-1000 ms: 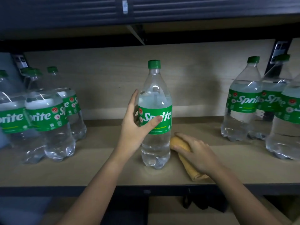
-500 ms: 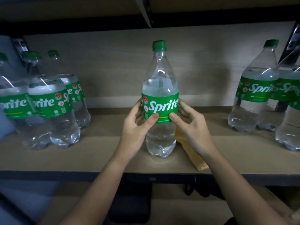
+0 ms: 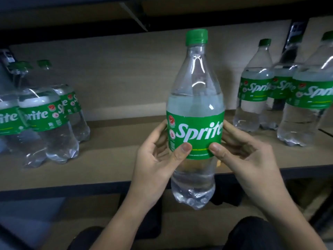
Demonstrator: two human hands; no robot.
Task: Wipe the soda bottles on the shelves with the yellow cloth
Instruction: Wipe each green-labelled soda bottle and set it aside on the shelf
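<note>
Green-capped bottle in hand: one clear soda bottle [image 3: 195, 123] is held upright, lifted off the shelf [image 3: 111, 141] and out in front of its edge, its base hanging below the shelf board.
Left hand: the left hand [image 3: 156, 159] grasps the bottle at the label, thumb on the front, fingers round the far side.
Right hand: the right hand [image 3: 246, 157] grasps the same label band from the other side, thumb on the front.
Yellow cloth: neither hand holds it; only a small yellowish patch [image 3: 218, 162] shows just behind the bottle beside the right thumb, which may be the cloth lying on the shelf, though I cannot tell for sure.
Left group: several bottles [image 3: 50, 127] stand on the shelf, well apart from the held one.
Right group: more bottles [image 3: 255, 98] stand at the right end of the shelf.
Done so far: nothing in view shows which bottles are wiped; none looks different from the others.
Left to do: by my judgement, the cloth must be taken up to wipe this bottle, and then the rest.
</note>
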